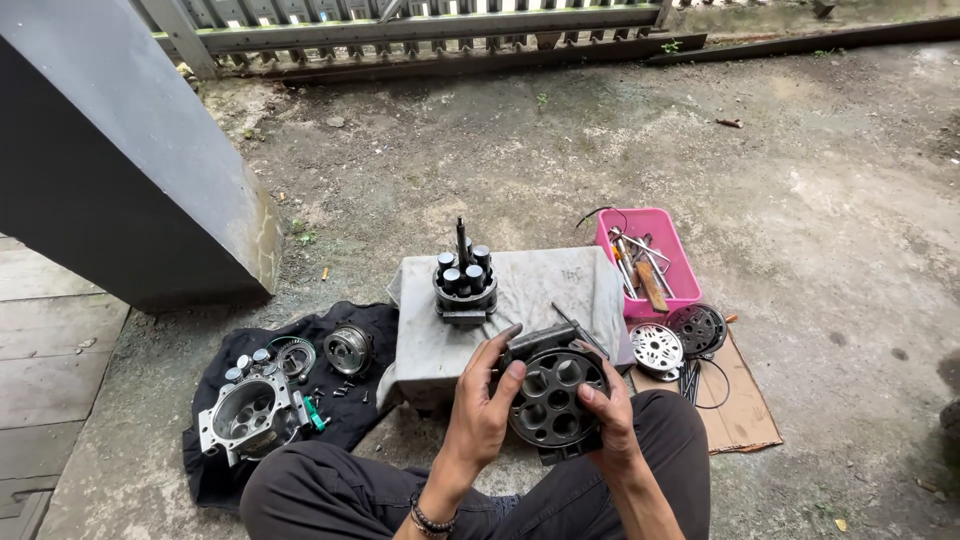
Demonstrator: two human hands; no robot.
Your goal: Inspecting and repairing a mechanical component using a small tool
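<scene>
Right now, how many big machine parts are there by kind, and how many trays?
Cylinder blocks with round bores: 2 (held, on black cloth)
Piston assembly: 1
Round valve plates: 2
Pink tray: 1
Total: 6

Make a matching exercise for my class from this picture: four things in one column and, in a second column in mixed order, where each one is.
Things:
1. Round metal block with bores
2. Piston assembly with shaft
3. Pink tray of tools
4. Silver housing

Places:
A. On the black cloth, left of the person
B. Held between the left hand and the right hand
C. On the ground right of the grey cloth-covered stand
D. Standing upright on the stand

Pairs: 1-B, 2-D, 3-C, 4-A
</scene>
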